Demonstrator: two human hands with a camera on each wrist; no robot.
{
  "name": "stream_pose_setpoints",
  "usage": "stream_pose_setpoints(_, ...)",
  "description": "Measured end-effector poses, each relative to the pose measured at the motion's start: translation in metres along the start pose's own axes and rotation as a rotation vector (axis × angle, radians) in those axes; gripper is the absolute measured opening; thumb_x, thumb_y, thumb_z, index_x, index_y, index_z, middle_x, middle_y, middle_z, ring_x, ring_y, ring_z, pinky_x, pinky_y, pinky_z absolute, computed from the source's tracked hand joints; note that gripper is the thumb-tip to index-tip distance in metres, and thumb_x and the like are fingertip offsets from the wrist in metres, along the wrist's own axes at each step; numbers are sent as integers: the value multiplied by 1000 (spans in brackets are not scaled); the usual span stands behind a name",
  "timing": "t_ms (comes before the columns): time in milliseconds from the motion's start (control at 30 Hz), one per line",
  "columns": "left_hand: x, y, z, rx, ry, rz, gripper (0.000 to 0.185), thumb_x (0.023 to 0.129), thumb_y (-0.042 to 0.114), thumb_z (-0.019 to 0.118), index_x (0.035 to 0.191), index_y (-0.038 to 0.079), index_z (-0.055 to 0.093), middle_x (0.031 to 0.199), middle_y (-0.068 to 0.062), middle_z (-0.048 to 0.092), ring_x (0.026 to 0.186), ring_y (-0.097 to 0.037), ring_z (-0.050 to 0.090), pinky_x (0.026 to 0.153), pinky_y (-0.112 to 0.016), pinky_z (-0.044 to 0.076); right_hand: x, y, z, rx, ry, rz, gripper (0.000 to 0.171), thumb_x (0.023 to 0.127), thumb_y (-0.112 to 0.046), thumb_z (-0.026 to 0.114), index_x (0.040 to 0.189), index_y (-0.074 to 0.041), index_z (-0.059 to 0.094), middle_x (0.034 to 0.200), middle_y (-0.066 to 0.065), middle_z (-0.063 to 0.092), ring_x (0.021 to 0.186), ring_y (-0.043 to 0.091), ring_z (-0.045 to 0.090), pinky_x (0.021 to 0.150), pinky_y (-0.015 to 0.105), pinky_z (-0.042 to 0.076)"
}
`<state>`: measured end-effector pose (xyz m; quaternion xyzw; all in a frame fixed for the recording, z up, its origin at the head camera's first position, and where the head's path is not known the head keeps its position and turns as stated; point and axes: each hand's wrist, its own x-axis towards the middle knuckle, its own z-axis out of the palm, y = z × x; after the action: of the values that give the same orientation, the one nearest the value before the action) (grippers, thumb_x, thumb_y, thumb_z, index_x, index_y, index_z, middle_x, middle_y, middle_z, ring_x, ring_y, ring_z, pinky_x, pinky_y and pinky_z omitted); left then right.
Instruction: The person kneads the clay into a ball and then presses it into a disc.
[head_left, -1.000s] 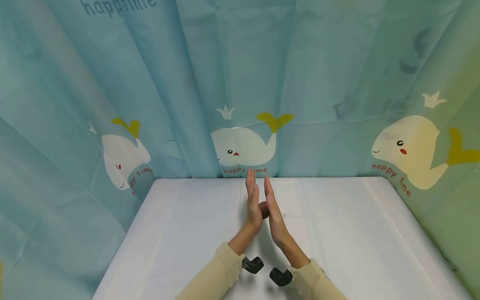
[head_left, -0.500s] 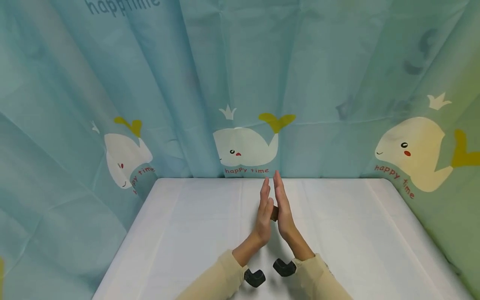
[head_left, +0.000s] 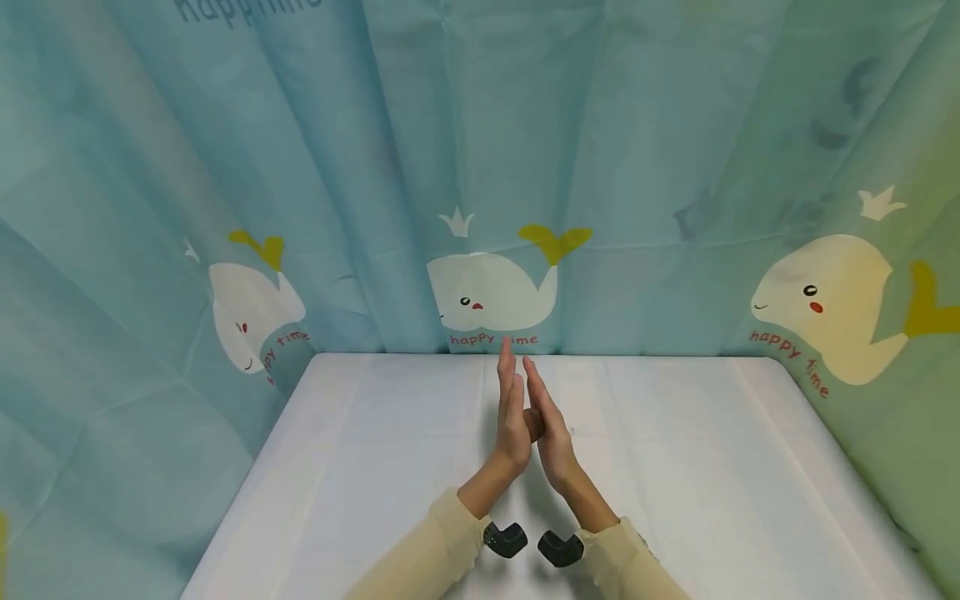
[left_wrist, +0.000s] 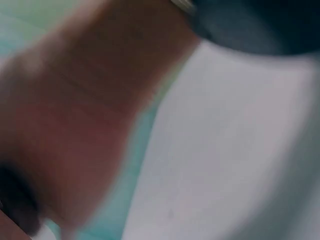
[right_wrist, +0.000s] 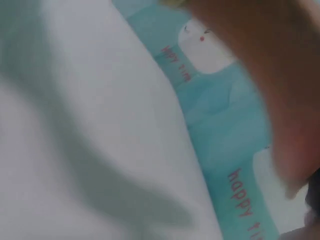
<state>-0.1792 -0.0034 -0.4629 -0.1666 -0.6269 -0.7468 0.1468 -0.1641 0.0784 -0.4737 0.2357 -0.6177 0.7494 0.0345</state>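
Observation:
A small brown lump (head_left: 533, 423) sits between my two palms, mostly covered by them in the head view. My left hand (head_left: 512, 429) presses it from the left with long, straight fingers pointing away from me. From the other side my right hand (head_left: 553, 442) presses it too, fingers straight and leaning toward the left ones. The left fingertips reach farther forward than the right. In the left wrist view the lump (left_wrist: 17, 200) shows dark beside the blurred palm; a dark edge of the lump (right_wrist: 314, 195) shows in the right wrist view.
Both hands are held over a white-covered table (head_left: 390, 433). Behind and at the sides hangs a blue-green curtain (head_left: 645, 167) with printed whales. Black camera mounts, one a left wrist mount (head_left: 506, 540) and one a right wrist mount (head_left: 561, 549), stick out from the sleeves.
The palms slide past each other: the left was forward, then the right led as both shifted right, and now the left is forward again and both are back left. The lump stays between them.

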Motion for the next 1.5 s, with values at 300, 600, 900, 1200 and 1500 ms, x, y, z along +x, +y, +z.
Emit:
stream_pose_setpoints(300,-2,-17,-7,57,-71,-21,58,112,30,20,167,19,7,170,-9,16,112,-7,59,91,-23,45,3,-13,2,-15,53,-26,59,113,-42,17,167,-18,13,173,1,6,157,18,3,118,17,14)
stream_pose_setpoints(600,-18,-10,2,149,-217,-11,58,112,28,18,167,19,3,173,0,1,157,-17,4,125,-42,9,7,-2,-16,-44,115,61,54,114,-38,9,167,-29,9,171,-13,1,156,13,4,107,21,30)
stream_pose_setpoints(900,-14,4,8,122,-241,-35,60,111,37,15,167,17,2,173,1,1,157,-13,4,125,-40,10,6,6,-20,67,153,97,60,112,-47,11,167,-23,9,173,3,0,155,17,8,89,14,35)
stream_pose_setpoints(1200,8,-13,-1,150,-54,5,56,112,23,22,167,14,11,172,-5,8,154,-16,16,119,-36,25,4,-3,-3,51,72,-19,57,114,-37,9,167,-18,7,173,-1,2,158,16,0,119,19,10)
stream_pose_setpoints(1500,-7,-19,2,184,-172,26,58,112,23,24,167,14,7,173,-3,8,158,-22,7,125,-50,9,8,-12,-10,-113,125,-17,54,114,-36,16,167,-25,12,171,-7,14,157,13,10,124,39,5)
